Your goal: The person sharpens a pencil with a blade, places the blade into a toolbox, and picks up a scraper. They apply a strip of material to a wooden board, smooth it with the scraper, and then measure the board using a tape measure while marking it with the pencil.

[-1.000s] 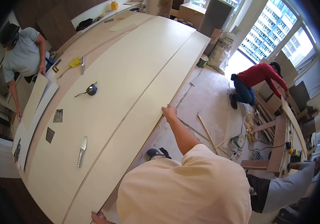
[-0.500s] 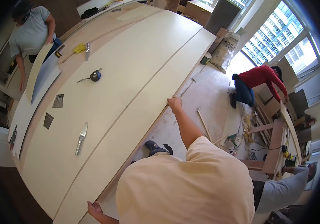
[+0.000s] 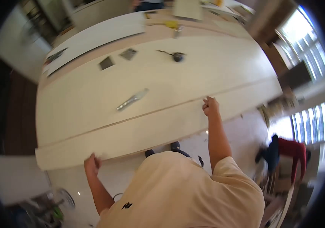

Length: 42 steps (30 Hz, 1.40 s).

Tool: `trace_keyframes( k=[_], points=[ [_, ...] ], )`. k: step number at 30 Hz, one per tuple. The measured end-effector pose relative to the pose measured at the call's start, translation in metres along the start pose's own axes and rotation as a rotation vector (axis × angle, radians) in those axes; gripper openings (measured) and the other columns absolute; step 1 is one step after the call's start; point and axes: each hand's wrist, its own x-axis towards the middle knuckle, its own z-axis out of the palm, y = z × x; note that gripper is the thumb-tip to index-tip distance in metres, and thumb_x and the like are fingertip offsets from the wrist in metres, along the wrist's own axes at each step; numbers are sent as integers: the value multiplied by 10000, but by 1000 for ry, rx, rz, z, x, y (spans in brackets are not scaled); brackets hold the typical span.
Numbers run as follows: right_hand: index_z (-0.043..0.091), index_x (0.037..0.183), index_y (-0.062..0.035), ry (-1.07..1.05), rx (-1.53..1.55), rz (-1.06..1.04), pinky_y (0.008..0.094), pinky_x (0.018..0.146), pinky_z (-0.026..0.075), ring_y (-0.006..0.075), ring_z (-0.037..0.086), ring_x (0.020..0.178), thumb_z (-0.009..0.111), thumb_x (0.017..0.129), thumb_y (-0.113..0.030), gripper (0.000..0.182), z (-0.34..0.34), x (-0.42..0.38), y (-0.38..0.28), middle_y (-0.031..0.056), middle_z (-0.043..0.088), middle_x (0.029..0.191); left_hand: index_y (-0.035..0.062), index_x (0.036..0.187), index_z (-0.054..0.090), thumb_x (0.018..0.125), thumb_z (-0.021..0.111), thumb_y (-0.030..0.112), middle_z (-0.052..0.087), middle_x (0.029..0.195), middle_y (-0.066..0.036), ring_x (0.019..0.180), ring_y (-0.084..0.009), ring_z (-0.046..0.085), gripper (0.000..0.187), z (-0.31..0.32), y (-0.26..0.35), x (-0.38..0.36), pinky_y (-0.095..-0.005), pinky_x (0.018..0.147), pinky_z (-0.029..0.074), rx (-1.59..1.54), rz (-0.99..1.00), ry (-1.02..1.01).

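A long pale strip of board [image 3: 155,132] lies along the near side of a large cream sheet [image 3: 223,64], with a narrow brownish seam between them. My left hand [image 3: 92,164] is curled closed right at the strip's front edge, slightly blurred. Farther right, my right hand [image 3: 210,106] is closed over the strip, its knuckles near the seam; nothing shows in its fingers. On the sheet between and beyond the hands lies a utility knife [image 3: 132,99] with a silvery handle. Behind it are two dark sample squares [image 3: 106,62] and a dark tape measure [image 3: 177,57] with a cord.
A white panel [image 3: 105,30] with a dark tool [image 3: 56,55] on it lies at the back left. A yellow object [image 3: 172,24] is at the back. A person in red [image 3: 293,148] bends down at the right. A wheeled item [image 3: 64,197] stands at lower left.
My view has swung round so the boards run across it. My right hand has shifted from the strip's outer edge to over the strip by the seam. My left hand stays at the edge.
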Motion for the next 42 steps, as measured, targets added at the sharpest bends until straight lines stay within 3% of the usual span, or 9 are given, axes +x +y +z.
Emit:
trace_keyframes(
  k=[6, 13, 19, 23, 24, 26, 32, 36, 42],
  points=[
    [499, 907, -85, 26, 166, 50, 265, 399, 261, 131, 369, 535, 596, 863, -54, 110, 34, 43, 24, 44, 468, 729, -68, 1219, 390, 898, 594, 171, 468, 1215, -251, 1110, -342, 495, 449, 114, 24, 45, -448, 993, 456, -769, -11, -221],
    [418, 868, -88, 125, 99, 82, 241, 437, 301, 127, 342, 529, 572, 877, -114, 156, 50, 28, 13, 27, 384, 712, 38, 1045, 480, 849, 621, 128, 445, 905, -109, 803, -249, 467, 258, 184, 43, 33, -452, 876, 462, -874, -138, -52],
    [485, 1107, -43, 127, 172, 183, 200, 383, 249, 102, 310, 498, 524, 914, -164, 231, 41, 44, 13, 51, 461, 741, 29, 969, 501, 829, 629, 114, 448, 813, -84, 694, -230, 470, 207, 203, 48, 34, -399, 720, 490, -1002, -55, 5],
    [537, 1091, -19, -101, 190, 207, 310, 532, 460, 170, 537, 723, 473, 948, -214, 251, 21, 108, 35, 101, 592, 1018, 57, 897, 514, 819, 639, 131, 476, 761, -95, 646, -229, 492, 165, 196, 14, 87, -401, 565, 456, -983, 3, -12],
    [535, 1114, -21, -232, 43, 8, 360, 689, 502, 224, 559, 858, 493, 936, -221, 270, 9, 128, 50, 106, 588, 998, 59, 921, 519, 833, 631, 192, 482, 786, -97, 695, -247, 501, 196, 194, 9, 86, -431, 621, 483, -936, 95, -55],
    [547, 1103, -54, 18, -1459, -942, 411, 814, 479, 307, 551, 907, 563, 826, -130, 287, -14, 169, 78, 153, 587, 978, 14, 1079, 505, 870, 572, 248, 534, 950, -165, 906, -318, 533, 321, 183, 1, 133, -499, 834, 484, -1018, -40, -189],
    [666, 996, -106, -20, -1987, -371, 332, 800, 535, 263, 630, 1063, 670, 777, -159, 226, 51, 19, 9, 78, 664, 1095, 10, 1058, 517, 903, 544, 156, 551, 986, -86, 910, -229, 568, 215, 178, 40, 87, -406, 795, 521, -605, -8, 45],
    [625, 1051, -101, 192, -694, -74, 341, 792, 504, 245, 608, 1036, 622, 817, -184, 248, 53, 37, 31, 71, 645, 1093, -9, 971, 551, 906, 544, 110, 580, 873, -74, 798, -192, 593, 136, 181, 41, 91, -319, 691, 539, -566, 46, 65],
    [563, 1132, -93, 266, -146, 133, 354, 780, 459, 218, 575, 995, 550, 877, -220, 286, 58, 32, 31, 61, 616, 1089, -20, 905, 551, 896, 553, 90, 584, 822, -71, 732, -185, 591, 110, 177, 43, 107, -293, 651, 536, -494, 21, 123]
  ],
)
